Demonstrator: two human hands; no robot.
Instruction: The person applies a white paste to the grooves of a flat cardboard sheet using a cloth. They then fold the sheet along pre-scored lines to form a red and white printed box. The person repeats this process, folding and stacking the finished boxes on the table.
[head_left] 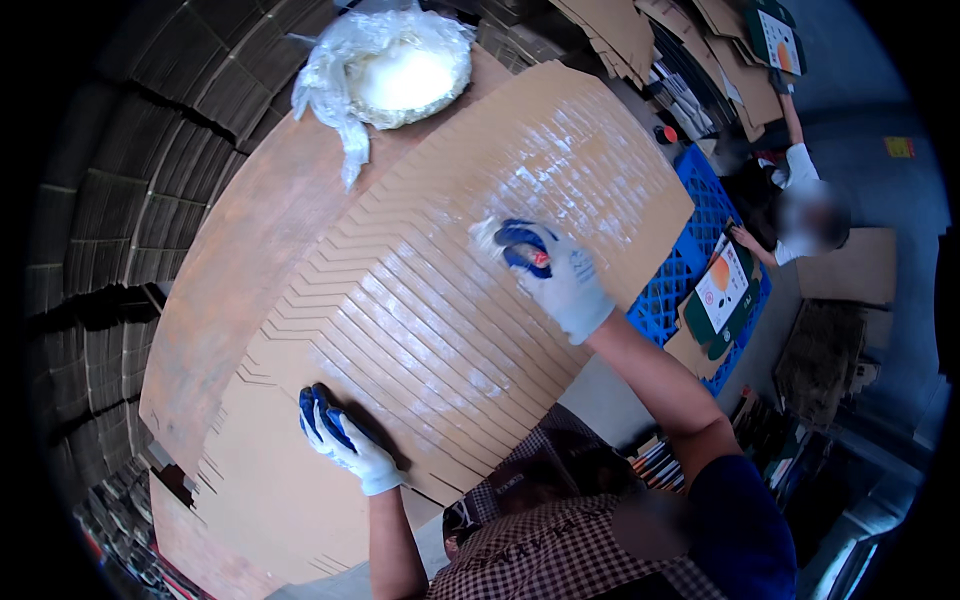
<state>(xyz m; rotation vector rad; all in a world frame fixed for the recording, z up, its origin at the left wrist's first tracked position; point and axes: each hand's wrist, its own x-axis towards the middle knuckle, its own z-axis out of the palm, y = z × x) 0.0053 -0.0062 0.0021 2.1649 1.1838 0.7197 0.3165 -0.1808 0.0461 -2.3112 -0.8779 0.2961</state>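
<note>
Tan cardboard sheets (440, 330) lie fanned out in overlapping rows on a wooden table, with white paste smeared across their exposed strips. My right hand (565, 280), in a white and blue work glove, is closed around a brush whose pale bristles (487, 238) rest on the upper middle of the sheets. A red spot shows at the brush's handle end. Lower left, my gloved left hand (345, 440) lies on the cardboard with its fingers stretched out. A bowl of white paste (405, 78), wrapped in clear plastic, stands at the table's far side.
Stacks of bundled cardboard (120, 200) line the left. At right are a blue plastic pallet (655, 305) and a printed green and white box panel (722, 290). Another person (790, 195) works beyond it. More cardboard (610, 35) is piled at the back.
</note>
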